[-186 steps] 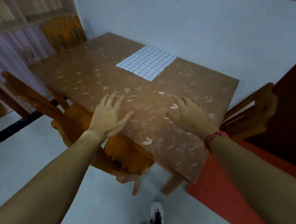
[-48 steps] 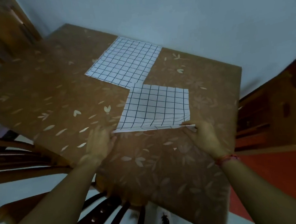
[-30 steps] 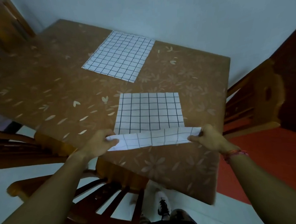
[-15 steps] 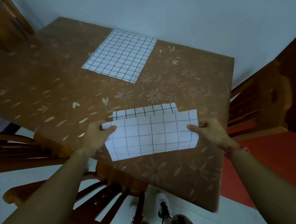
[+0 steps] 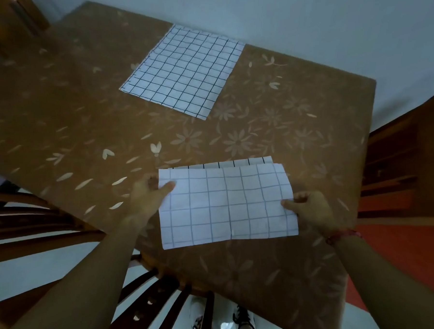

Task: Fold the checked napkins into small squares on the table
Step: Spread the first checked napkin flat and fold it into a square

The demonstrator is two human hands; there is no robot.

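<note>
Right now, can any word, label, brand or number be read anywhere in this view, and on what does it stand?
None can be read.
near napkin, pinched by the left hand and right hand: grid lines only.
far napkin: grid lines only.
table: flower print only.
shoes: too dark to show any mark.

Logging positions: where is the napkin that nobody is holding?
Head view: the flat napkin lies at the far side of the table, by the wall, beyond the half-folded napkin.

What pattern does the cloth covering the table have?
Brown tablecloth with pale flowers and leaves; the head view shows it best.
</note>
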